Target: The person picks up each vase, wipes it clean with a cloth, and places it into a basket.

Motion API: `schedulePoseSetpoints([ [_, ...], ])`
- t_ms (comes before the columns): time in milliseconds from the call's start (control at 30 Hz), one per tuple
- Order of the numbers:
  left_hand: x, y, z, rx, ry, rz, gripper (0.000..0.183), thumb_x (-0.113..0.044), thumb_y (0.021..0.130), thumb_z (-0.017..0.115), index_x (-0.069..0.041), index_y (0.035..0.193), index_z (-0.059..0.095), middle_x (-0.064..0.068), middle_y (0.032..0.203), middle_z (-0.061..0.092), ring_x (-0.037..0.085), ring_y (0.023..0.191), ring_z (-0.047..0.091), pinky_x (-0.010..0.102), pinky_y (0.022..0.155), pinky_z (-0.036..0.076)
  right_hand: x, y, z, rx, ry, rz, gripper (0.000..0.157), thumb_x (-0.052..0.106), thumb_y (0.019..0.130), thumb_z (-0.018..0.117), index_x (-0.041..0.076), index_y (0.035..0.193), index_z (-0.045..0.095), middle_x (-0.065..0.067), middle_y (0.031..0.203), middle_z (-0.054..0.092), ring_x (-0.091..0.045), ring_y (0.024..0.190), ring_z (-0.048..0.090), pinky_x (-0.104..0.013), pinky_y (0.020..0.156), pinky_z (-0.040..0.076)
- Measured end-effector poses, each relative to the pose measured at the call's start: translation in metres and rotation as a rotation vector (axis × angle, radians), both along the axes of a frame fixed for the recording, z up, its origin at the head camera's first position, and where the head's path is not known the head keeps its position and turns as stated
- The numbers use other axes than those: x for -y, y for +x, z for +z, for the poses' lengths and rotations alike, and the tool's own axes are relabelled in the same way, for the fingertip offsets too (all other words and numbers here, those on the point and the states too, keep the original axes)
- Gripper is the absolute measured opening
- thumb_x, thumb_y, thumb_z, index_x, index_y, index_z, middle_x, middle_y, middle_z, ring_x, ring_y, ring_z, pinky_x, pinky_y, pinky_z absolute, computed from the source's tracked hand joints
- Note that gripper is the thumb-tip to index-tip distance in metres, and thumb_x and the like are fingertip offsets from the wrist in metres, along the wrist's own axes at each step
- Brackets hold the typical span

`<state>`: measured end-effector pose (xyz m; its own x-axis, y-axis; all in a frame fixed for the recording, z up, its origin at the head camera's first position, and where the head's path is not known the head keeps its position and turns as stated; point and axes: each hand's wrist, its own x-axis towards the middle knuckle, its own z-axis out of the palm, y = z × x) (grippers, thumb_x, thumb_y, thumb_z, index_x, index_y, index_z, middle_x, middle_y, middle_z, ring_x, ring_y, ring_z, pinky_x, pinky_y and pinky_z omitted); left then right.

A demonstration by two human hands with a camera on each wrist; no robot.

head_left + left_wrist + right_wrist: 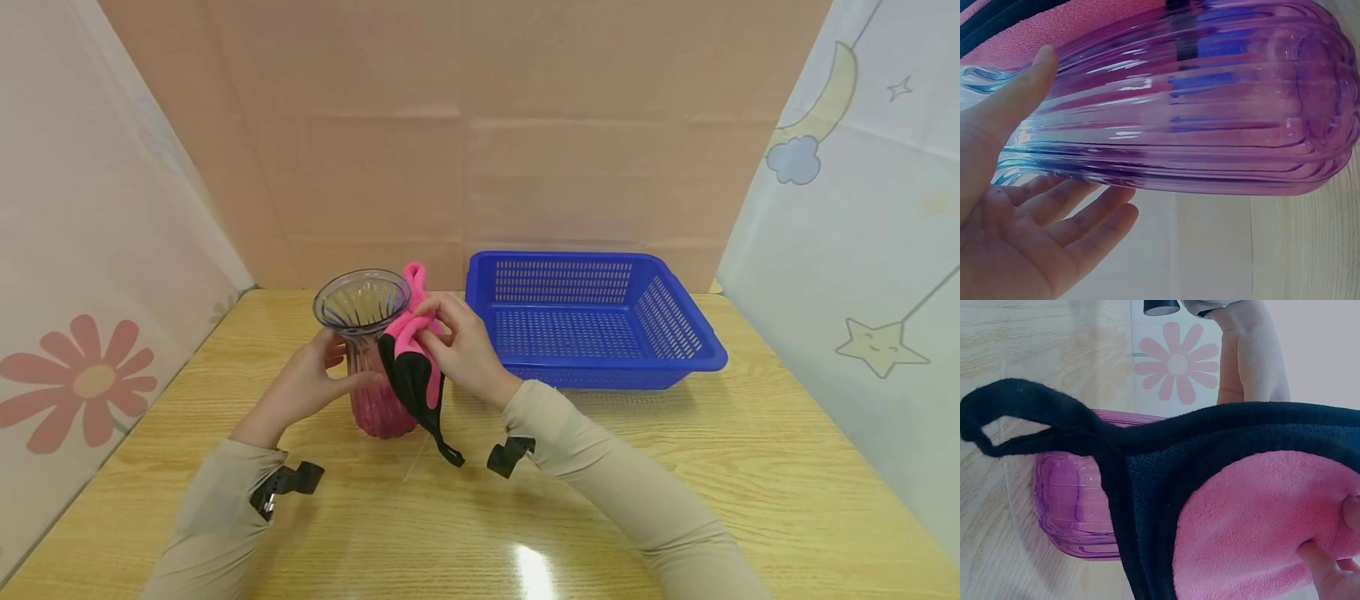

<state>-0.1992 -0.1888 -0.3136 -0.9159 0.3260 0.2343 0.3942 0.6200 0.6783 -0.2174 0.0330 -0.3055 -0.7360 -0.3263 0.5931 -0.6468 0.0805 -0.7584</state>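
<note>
A ribbed glass vase (367, 400), clear at the flared rim and pink-purple lower down, stands on the table left of the middle. My left hand (311, 379) holds it below the rim from the left; in the left wrist view the thumb lies along one side of the vase (1210, 112) and the fingers curve round the other. Against the vase's right side, my right hand (457, 346) pinches a bunched pink and black fleecy cloth (412, 367). The cloth's black hanging loop (1022, 387) dangles at its lower corner. In the right wrist view the cloth hides most of the vase.
A blue plastic basket (600, 363) with slotted walls stands at the back right, just beyond my right hand. The wooden table (600, 517) meets a plain peach backdrop (465, 167), with printed sheets at both sides. Black straps (288, 487) sit on both wrists.
</note>
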Motion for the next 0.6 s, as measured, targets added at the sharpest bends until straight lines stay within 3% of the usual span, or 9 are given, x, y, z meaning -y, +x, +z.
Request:
schedulePoseSetpoints([
  [267,-0.0006,0.0001,-0.0003,0.016,0.006,0.009,0.075,-0.017,0.080,0.074,0.000,0.139,0.031,0.028,0.137,0.045,0.046,0.121,0.049,0.056,0.097,0.045,0.0032,0.0015,-0.0030,-0.004,0.018,-0.011,0.016,-0.008,0.085,0.060,-0.004,0.099,0.054,-0.021,0.108,0.053,-0.030,0.102,0.060,-0.030,0.082,0.058],
  [600,-0.0001,-0.0005,-0.0011,0.015,0.011,0.012,0.071,-0.014,0.081,0.073,0.001,0.137,0.032,0.029,0.135,0.046,0.047,0.121,0.049,0.056,0.097,0.045,0.0062,0.0021,-0.0088,-0.065,0.127,-0.101,0.013,-0.001,0.084,0.063,0.002,0.096,0.059,-0.015,0.107,0.059,-0.026,0.110,0.056,-0.030,0.085,0.057],
])
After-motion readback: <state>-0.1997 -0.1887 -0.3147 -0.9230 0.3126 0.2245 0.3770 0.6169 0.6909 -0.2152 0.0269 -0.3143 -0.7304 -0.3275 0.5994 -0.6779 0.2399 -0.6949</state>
